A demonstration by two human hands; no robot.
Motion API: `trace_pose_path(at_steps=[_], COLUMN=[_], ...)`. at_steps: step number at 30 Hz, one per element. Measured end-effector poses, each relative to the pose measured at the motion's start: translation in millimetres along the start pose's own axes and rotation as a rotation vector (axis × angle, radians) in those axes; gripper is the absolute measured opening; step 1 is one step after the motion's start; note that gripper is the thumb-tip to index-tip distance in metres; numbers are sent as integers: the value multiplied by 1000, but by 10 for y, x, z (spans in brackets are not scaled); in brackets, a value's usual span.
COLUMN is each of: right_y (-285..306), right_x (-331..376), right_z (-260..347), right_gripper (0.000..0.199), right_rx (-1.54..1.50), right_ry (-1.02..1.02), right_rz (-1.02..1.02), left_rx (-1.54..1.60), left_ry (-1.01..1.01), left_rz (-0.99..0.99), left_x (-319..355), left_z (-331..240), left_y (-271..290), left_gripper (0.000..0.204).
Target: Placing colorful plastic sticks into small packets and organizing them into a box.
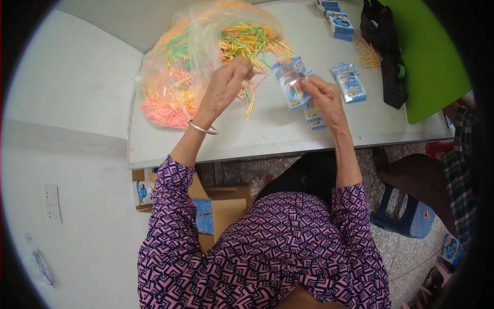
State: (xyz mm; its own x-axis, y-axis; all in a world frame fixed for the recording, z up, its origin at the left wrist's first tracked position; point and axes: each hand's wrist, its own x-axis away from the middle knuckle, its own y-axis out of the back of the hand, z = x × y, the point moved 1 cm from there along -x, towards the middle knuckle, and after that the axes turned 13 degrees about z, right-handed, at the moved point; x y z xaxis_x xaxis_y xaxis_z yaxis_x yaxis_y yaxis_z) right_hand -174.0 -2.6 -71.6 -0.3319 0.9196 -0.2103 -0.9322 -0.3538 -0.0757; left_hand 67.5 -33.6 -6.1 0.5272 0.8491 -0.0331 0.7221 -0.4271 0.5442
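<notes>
My right hand [327, 100] pinches a small blue and white packet [293, 95], shiny in its middle, and holds it raised over the white table [278, 131]. Beneath that packet, more of the same packets [315, 117] lie partly covered by it and my hand. My left hand [230, 85] is closed with its fingers curled in, beside the open mouth of a big clear plastic bag [193, 51]. What those fingers hold, if anything, is blurred. Thin yellow, green and pink sticks [252, 41] fill the bag, and several loose sticks [249, 105] have spilled out below my left hand.
Right of my right hand lie more packets [351, 85], with a stack [341, 26] farther back. Loose yellow sticks [368, 54] lie near a black strap [393, 77] and a green board [432, 51]. A person's plaid sleeve [463, 170], a blue stool [411, 221] and a cardboard box [229, 213] border my space.
</notes>
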Motion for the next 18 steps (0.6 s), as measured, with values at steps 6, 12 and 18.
trace_pose_path(at_steps=[6, 12, 18], right_y=[5, 8, 78], right_x=[-18, 16, 70], right_z=[41, 24, 13], right_gripper=[18, 18, 18], right_rx=[-28, -23, -25], right_ry=[65, 60, 40], right_rz=[-38, -50, -98], left_rx=[-784, -1006, -1090], left_ry=[-3, -83, -263], left_rz=[89, -77, -32], left_x=[449, 414, 248], left_z=[436, 640, 394], left_y=[-421, -542, -289], left_gripper=[20, 19, 15])
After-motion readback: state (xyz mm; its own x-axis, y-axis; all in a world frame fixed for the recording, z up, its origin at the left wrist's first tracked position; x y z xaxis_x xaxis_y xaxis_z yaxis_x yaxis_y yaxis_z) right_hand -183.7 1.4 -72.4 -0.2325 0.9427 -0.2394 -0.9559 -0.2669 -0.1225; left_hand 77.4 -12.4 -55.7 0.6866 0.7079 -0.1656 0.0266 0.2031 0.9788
